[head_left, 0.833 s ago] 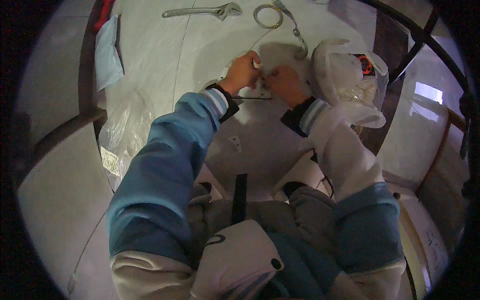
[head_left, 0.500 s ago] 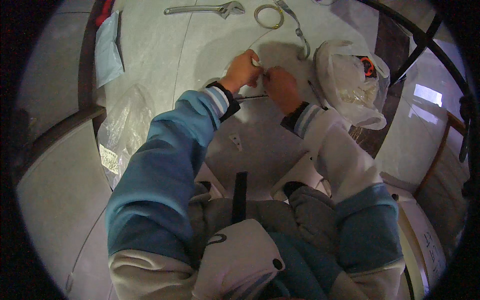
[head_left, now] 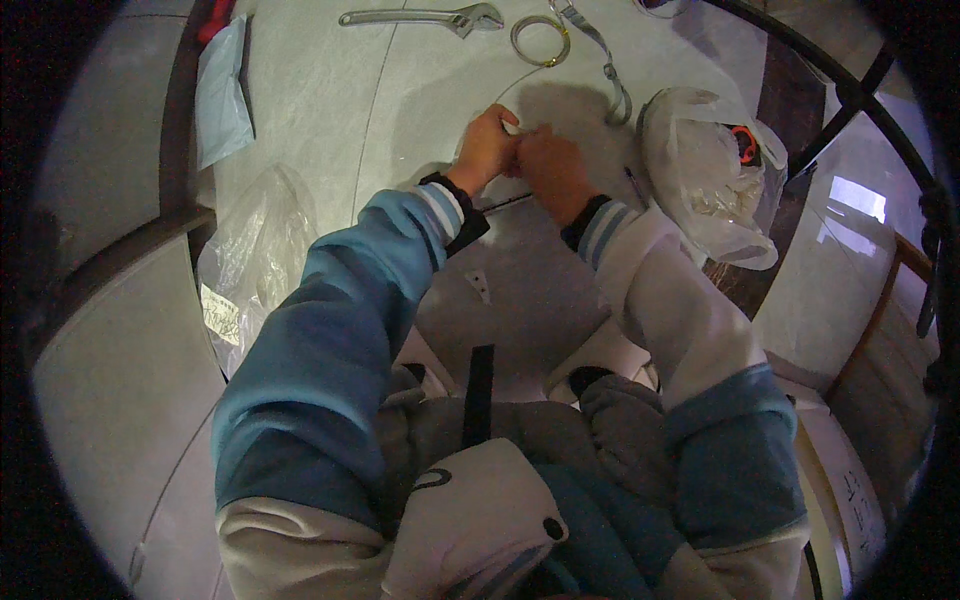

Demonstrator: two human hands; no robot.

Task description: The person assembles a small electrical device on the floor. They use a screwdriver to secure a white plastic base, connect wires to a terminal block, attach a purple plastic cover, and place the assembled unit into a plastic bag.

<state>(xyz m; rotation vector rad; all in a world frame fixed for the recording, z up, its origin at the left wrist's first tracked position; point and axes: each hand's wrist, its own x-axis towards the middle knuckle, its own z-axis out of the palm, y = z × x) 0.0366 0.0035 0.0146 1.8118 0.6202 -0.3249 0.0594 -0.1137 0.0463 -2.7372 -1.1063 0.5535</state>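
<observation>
- Small white piece (head_left: 512, 128): on pale floor (head_left: 320, 90), pinched betw. left hand (head_left: 487, 150) & right hand (head_left: 548, 168), fingertips pressed together on it.
- Handling: prob. light, thin; grip at edges.
- Nearby: wrench (head_left: 420, 17), wire coil (head_left: 539, 38), plastic bag (head_left: 705, 180).

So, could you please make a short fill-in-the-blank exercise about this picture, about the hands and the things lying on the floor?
1. The left hand and the right hand are close together over a small ____ piece.
2. The long silver metal adjustable wrench lies on the pale ____ beyond the hands.
3. The thin wire wound into a round coil lies to the ____ of the wrench.
4. The white plastic bag lies nearest to the ____ hand.

Missing words: white; floor; right; right
</observation>
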